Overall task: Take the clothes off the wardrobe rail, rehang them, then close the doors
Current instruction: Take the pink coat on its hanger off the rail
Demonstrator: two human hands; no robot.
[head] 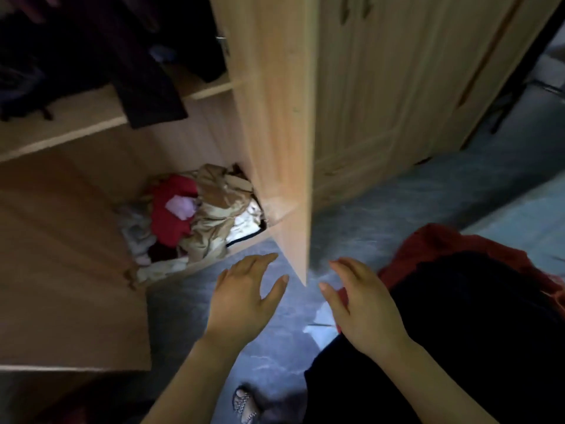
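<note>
While the pine wardrobe (pixel 382 87) fills the upper part of the view, its right-hand door (pixel 275 133) stands swung out toward the person, edge-on, its lower corner reaching down between the two hands. Left of that door the wardrobe interior is exposed: dark clothes (pixel 91 50) hang at the top left, their hems trailing over a pale wooden shelf (pixel 61 133). Another door panel (pixel 61 270) stands open left of the swung-out door, in shadow. Below the shelf and just left of the swung-out door's foot, a heap of crumpled clothes (pixel 195 218) lies in the bottom compartment, beige and white with a red piece in the middle. The grey-blue floor (pixel 397 209) runs beneath the door and to its right, where a red and black garment (pixel 458 286) covers the lower right corner. The left hand (pixel 244 298) hovers just left of the door's lower corner, fingers loosely spread, palm down, holding nothing. The right hand (pixel 363 304) hovers just right of that corner, likewise spread and empty. Neither hand touches the door. A patterned shoe (pixel 244 405) shows on the floor, directly below the door.
</note>
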